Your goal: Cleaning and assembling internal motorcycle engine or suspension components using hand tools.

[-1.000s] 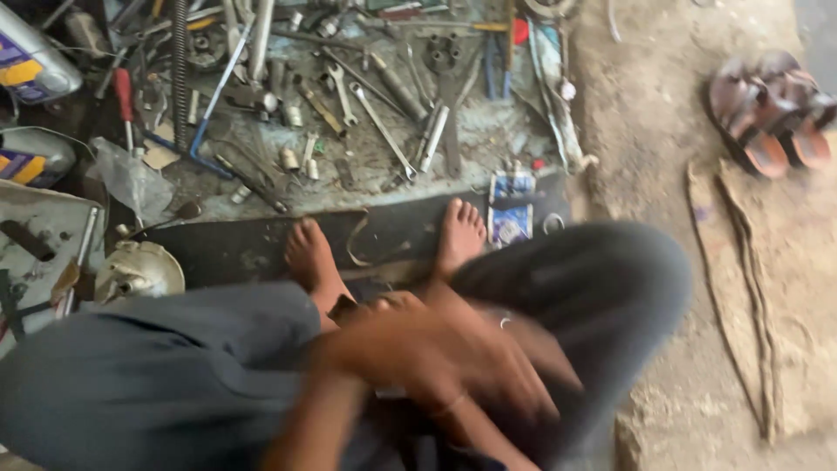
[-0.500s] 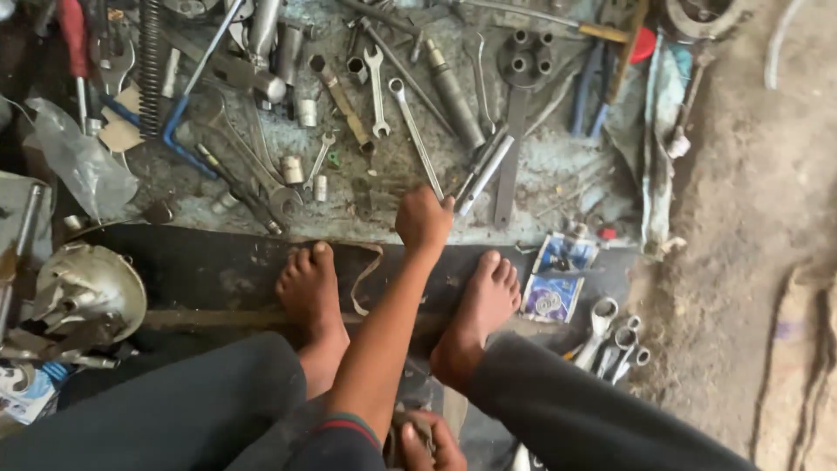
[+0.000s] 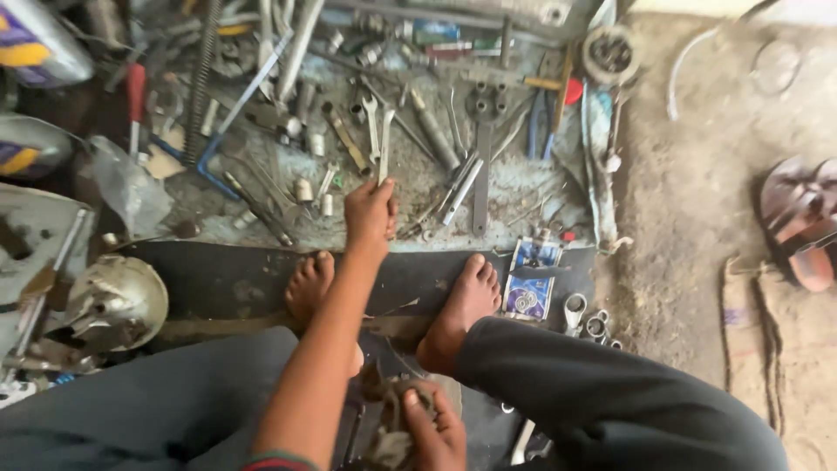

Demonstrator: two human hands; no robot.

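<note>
While the left hand [image 3: 370,212] reaches forward, its grip closes round the lower end of a combination spanner [image 3: 384,144], whose long axis runs away from the person; the right hand [image 3: 433,432] clutches a dirty rag [image 3: 390,419] between the feet.

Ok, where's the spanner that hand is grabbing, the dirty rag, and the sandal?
spanner [image 3: 384,139], head view, on its shaft.
dirty rag [image 3: 390,417], head view, on its bunched middle.
sandal [image 3: 798,222], head view, on its straps.

Tools [image 3: 392,131] lie ahead of both feet [image 3: 462,301], sandals [image 3: 798,222] far right, metal bowl [image 3: 118,301] left.
</note>
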